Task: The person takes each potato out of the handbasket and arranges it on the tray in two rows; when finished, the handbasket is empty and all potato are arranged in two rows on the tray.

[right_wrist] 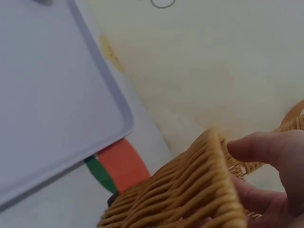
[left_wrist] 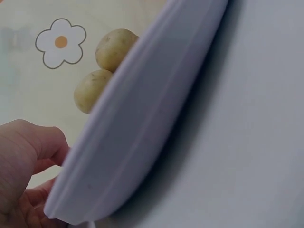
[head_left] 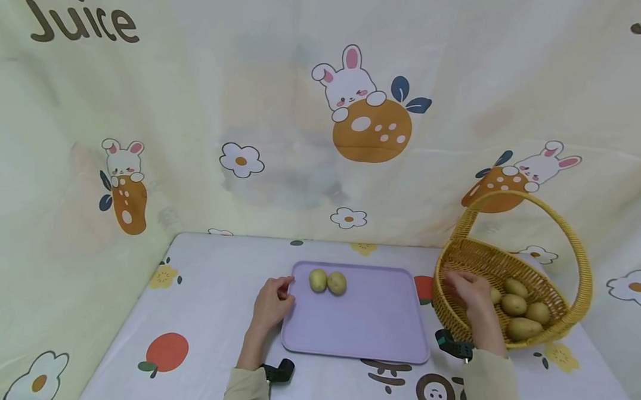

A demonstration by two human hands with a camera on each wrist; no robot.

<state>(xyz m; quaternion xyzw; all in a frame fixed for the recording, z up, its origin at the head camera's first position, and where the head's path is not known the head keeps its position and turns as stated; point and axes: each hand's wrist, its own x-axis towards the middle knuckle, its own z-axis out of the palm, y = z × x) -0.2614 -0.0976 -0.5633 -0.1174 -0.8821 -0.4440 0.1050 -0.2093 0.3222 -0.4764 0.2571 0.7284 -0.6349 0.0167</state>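
Observation:
At the left rim of a lilac tray (head_left: 358, 321), my left hand (head_left: 272, 302) has its fingers loosely bent and its thumb apart from them. Two potatoes (head_left: 336, 283) lie side by side on the tray's far left part. My right hand (head_left: 472, 290) reaches over the near left side of a wicker basket (head_left: 479, 254), into its left part. Several potatoes (head_left: 513, 304) sit in the basket, just right of that hand. In the right wrist view, the thumb (right_wrist: 256, 147) stands apart from the fingers; their tips are partly hidden by the wicker rim.
The basket's tall arched handle (head_left: 583, 265) rises over its right side. A printed cloth (head_left: 213, 326) covers the table, and a curtain with rabbit prints (head_left: 282, 103) hangs behind it. The basket stands just right of the tray.

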